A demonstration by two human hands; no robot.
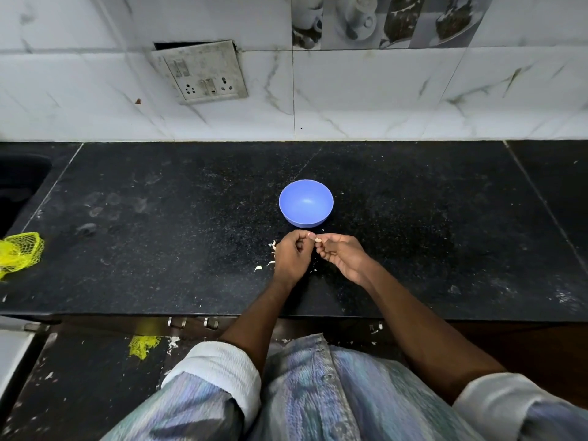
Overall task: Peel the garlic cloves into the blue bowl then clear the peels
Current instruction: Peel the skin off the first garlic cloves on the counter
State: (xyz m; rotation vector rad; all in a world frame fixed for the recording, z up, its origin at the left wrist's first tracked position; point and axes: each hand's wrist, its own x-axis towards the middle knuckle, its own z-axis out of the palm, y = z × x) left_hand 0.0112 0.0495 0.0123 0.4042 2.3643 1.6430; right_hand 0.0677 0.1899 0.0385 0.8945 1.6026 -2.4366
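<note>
A blue bowl (306,203) stands on the black counter (191,218), and nothing shows inside it. Just in front of the bowl my left hand (292,254) and my right hand (342,254) meet, fingers curled. Between their fingertips they pinch a small pale garlic clove (317,239). A few white peel bits (270,254) lie on the counter beside my left hand, with one more piece (258,268) a little nearer to me.
Yellow mesh netting (19,253) lies at the counter's left edge, beside a dark sink (19,183). A tiled wall with a switch plate (202,73) rises behind the counter. Another scrap of yellow mesh (143,345) and peel flecks lie on the floor below.
</note>
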